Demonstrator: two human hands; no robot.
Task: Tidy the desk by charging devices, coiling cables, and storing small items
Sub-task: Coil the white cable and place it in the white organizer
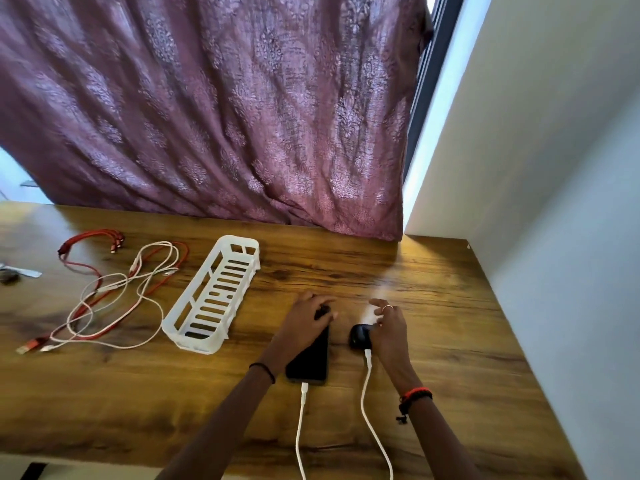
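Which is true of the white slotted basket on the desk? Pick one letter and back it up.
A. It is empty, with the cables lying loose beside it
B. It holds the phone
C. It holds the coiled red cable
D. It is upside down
A: the white basket stands open side up with only desk wood showing through its slots, while the red and white cables lie tangled on the desk beside it.

Window daylight, wide-angle warp, motion blur

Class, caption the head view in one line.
Both hands rest on a plugged-in black phone and earbud case beside a white slotted basket.
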